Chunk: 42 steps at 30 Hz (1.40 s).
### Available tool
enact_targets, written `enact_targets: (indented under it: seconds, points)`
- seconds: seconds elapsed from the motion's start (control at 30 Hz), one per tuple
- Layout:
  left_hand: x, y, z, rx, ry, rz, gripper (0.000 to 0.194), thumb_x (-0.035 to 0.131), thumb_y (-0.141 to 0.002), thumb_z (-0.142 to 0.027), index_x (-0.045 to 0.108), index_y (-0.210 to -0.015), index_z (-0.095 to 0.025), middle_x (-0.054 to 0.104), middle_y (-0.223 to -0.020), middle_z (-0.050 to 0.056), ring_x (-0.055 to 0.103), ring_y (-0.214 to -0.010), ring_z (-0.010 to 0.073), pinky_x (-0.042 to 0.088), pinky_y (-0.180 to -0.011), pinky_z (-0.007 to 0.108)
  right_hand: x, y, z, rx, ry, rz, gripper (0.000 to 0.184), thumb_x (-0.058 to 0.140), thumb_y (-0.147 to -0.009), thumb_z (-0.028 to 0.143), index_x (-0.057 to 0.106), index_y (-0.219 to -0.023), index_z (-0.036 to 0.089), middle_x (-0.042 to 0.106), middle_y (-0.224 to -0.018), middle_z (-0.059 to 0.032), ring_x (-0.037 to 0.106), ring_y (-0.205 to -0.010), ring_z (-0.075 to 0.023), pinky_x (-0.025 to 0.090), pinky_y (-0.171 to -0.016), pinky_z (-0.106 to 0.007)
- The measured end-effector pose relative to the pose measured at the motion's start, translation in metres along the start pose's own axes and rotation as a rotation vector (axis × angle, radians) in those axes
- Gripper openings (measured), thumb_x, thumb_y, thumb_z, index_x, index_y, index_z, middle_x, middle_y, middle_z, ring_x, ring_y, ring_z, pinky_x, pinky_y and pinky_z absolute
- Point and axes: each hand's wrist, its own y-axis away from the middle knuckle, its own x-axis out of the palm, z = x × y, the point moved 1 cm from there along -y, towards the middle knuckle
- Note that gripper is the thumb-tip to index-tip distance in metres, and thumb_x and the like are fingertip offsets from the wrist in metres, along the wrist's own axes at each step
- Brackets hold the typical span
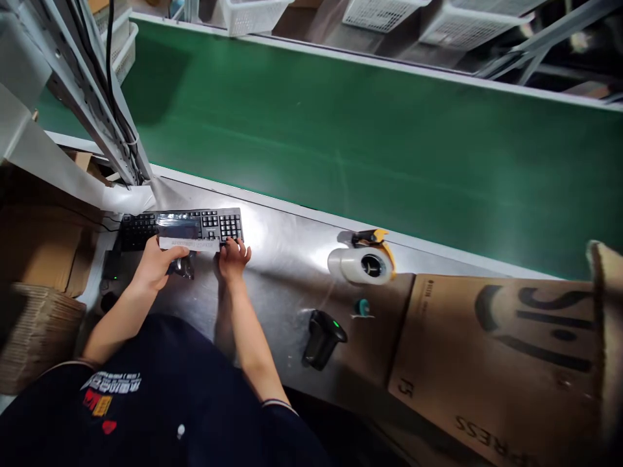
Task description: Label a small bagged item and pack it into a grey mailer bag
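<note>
**Steel worktop, both hands at the keyboard**

Steel worktop (287, 259) runs along the near side of a green conveyor belt (370, 149). Black keyboard (182, 227) lies at the far left of the worktop. Left hand (158, 263): grip clamped on a dark glossy packet (181, 246) with a white label strip, held over the keyboard's near edge. Right hand (232, 258): fingers apart, tips resting on the keyboard's right end, beside the number keys. Right of the hands, well apart: tape dispenser (364, 263) with a white roll, black handheld scanner (322, 337) with a green light, flattened cardboard box (496, 363) at near right.
</note>
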Motion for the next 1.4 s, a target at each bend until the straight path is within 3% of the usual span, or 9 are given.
enact_targets:
  seconds: [0.07,0.13,0.23,0.3,0.4,0.57,0.77,1.17,1.4]
  points:
    - [0.002,0.002,0.000,0.007,0.001,0.008,0.028,0.084,-0.048,-0.018,0.076,-0.075,-0.013,0.076,-0.070,0.005,0.070,-0.067,0.0200,0.055,-0.071,0.031,-0.009,-0.002,0.012,0.028,-0.068,-0.061,0.032,0.043,-0.096,0.035,0.063,-0.118,0.023,0.070,-0.126,-0.0136,0.050,-0.137,-0.0320,0.027,-0.120,-0.063]
    - [0.002,0.004,0.000,0.005,0.000,0.028,0.029,0.085,-0.048,-0.018,0.076,-0.075,-0.012,0.076,-0.071,0.005,0.070,-0.068,0.0197,0.055,-0.073,0.031,-0.026,-0.004,0.033,0.083,-0.271,-0.167,0.039,0.041,-0.098,0.045,0.059,-0.124,0.023,0.067,-0.127,-0.0155,0.056,-0.128,-0.0309,0.039,-0.113,-0.057]
    - [0.003,0.009,-0.001,0.012,-0.007,0.063,0.028,0.086,-0.048,-0.018,0.076,-0.074,-0.013,0.077,-0.072,0.006,0.070,-0.070,0.0197,0.055,-0.072,0.030,-0.062,0.001,0.076,0.147,-0.801,-0.132,0.051,0.030,-0.101,0.059,0.052,-0.131,0.024,0.067,-0.109,-0.0104,0.066,-0.091,-0.0231,0.055,-0.079,-0.040]
    - [0.002,0.013,-0.002,0.029,-0.019,0.076,0.027,0.086,-0.048,-0.017,0.076,-0.072,-0.013,0.076,-0.071,0.004,0.068,-0.068,0.0180,0.054,-0.069,0.028,-0.088,0.005,0.108,0.124,-1.065,0.012,0.055,0.037,-0.097,0.068,0.057,-0.124,0.024,0.064,-0.088,-0.0032,0.058,-0.066,-0.0177,0.049,-0.059,-0.031]
    - [0.002,0.019,-0.004,0.056,-0.017,0.074,0.029,0.088,-0.047,-0.017,0.075,-0.072,-0.014,0.074,-0.070,0.002,0.064,-0.064,0.0154,0.053,-0.065,0.027,-0.124,0.009,0.148,0.075,-1.080,0.136,0.043,0.066,-0.084,0.065,0.062,-0.089,0.022,0.051,-0.063,0.0049,0.042,-0.051,-0.0120,0.037,-0.049,-0.026]
    - [-0.003,0.026,-0.004,0.082,-0.005,0.094,0.041,0.095,-0.046,-0.023,0.076,-0.081,-0.015,0.077,-0.079,0.003,0.068,-0.070,0.0176,0.056,-0.070,0.029,-0.154,0.011,0.182,0.021,-0.922,0.042,0.038,0.072,-0.084,0.048,0.052,-0.066,0.022,0.041,-0.055,0.0076,0.033,-0.051,-0.0093,0.030,-0.049,-0.025]
    - [-0.009,0.026,0.002,0.124,-0.037,0.069,0.035,0.095,-0.048,-0.023,0.074,-0.075,-0.015,0.075,-0.073,0.003,0.065,-0.065,0.0157,0.053,-0.064,0.027,-0.159,0.023,0.189,-0.059,-0.892,-0.074,0.042,0.071,-0.087,0.045,0.047,-0.062,0.023,0.040,-0.056,0.0070,0.034,-0.052,-0.0096,0.031,-0.051,-0.026]
    - [-0.001,0.025,0.013,0.074,-0.052,0.062,0.030,0.091,-0.048,-0.019,0.073,-0.071,-0.016,0.072,-0.069,0.001,0.061,-0.062,0.0143,0.051,-0.061,0.026,-0.156,0.037,0.183,-0.043,-0.764,-0.261,0.042,0.070,-0.088,0.045,0.048,-0.060,0.023,0.040,-0.054,0.0067,0.033,-0.050,-0.0097,0.031,-0.050,-0.026]
    - [-0.001,0.020,0.012,0.036,-0.059,0.045,0.036,0.092,-0.044,-0.023,0.070,-0.072,-0.016,0.072,-0.070,0.000,0.061,-0.063,0.0147,0.051,-0.063,0.027,-0.151,0.030,0.165,0.090,-0.874,0.016,0.045,0.070,-0.088,0.054,0.048,-0.064,0.023,0.042,-0.054,0.0075,0.036,-0.051,-0.0099,0.031,-0.051,-0.026]
